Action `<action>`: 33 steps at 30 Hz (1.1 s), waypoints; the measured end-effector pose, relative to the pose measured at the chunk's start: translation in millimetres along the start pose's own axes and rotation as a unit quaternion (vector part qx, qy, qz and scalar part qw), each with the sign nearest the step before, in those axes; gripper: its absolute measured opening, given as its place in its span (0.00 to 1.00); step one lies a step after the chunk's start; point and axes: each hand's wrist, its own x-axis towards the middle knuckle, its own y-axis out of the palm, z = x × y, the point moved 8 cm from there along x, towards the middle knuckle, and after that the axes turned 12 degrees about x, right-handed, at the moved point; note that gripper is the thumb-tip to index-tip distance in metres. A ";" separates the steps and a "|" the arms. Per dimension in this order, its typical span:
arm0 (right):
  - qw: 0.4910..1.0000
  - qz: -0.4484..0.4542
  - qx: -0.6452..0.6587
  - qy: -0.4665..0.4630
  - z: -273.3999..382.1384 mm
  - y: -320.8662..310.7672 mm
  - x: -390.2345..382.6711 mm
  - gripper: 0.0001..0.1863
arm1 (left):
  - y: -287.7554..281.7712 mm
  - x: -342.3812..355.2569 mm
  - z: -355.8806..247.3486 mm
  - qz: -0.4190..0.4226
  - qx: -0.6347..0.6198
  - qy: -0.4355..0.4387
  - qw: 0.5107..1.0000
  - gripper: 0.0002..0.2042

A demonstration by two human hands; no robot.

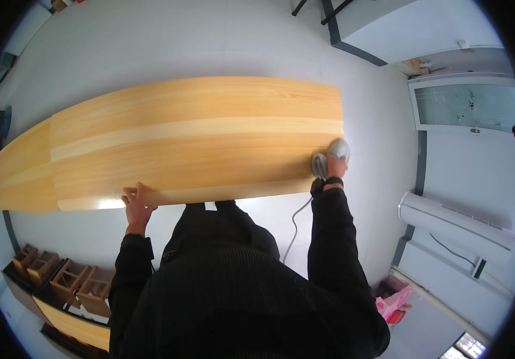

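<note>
A long wooden tabletop (pixel 197 113) with pale grain stretches across the head view. My left hand (pixel 139 206) rests at its near edge, left of centre, fingers bent and apart, holding nothing that I can see. My right hand (pixel 336 167) is closed on a grey cloth (pixel 340 148) at the right end, near the front corner. A second grey fold lies just left of those fingers. A small black object (pixel 317 186) sits beside my right wrist, and a thin cable (pixel 295 226) hangs near it toward the floor.
Stacked wooden stools (pixel 69 281) and dark-edged tables stand at the lower left. A tall white air conditioner (pixel 449 221) and a glass-panelled cabinet (pixel 467 105) line the right wall. A pink bin (pixel 392 299) is at the lower right. Dark legs (pixel 338 12) stand at the top.
</note>
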 end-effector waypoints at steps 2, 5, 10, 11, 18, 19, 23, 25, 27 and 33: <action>0.998 0.038 -0.016 -0.043 43.6 30.3 -3.6 0.41 | -0.2 -0.2 1.0 0.004 0.002 -0.004 1.000 0.48; 0.982 0.113 -0.035 -0.148 114.4 82.6 -46.4 0.39 | -1.0 -1.2 1.7 0.008 0.004 -0.012 1.000 0.48; 0.913 0.231 -0.032 -0.335 168.2 152.5 -178.7 0.37 | -7.6 0.8 -0.8 0.026 -0.003 -0.019 0.999 0.49; 0.896 0.250 -0.037 -0.366 170.3 157.9 -207.7 0.36 | -7.6 1.8 -1.0 0.027 -0.004 -0.017 0.999 0.49; 0.852 0.286 -0.034 -0.437 149.6 143.8 -283.3 0.36 | -9.6 4.9 -0.8 0.000 0.019 0.035 0.999 0.49; 0.857 0.279 -0.034 -0.432 145.0 142.8 -283.6 0.36 | -11.0 6.1 -2.1 0.006 0.020 0.044 0.999 0.49; 0.875 0.255 -0.032 -0.410 130.1 135.6 -293.9 0.37 | -12.4 11.8 -5.0 0.018 0.042 0.063 0.997 0.49; 0.883 0.259 -0.042 -0.389 130.9 133.9 -294.4 0.37 | -13.0 13.0 -4.6 0.031 0.052 0.070 0.996 0.49; 0.888 0.279 -0.066 -0.359 134.2 133.5 -287.9 0.36 | -8.5 12.4 -4.2 0.037 0.053 0.063 0.996 0.49; 0.911 0.193 -0.067 -0.358 173.1 130.7 -184.1 0.36 | -10.6 16.2 -7.8 0.042 0.036 0.049 0.997 0.51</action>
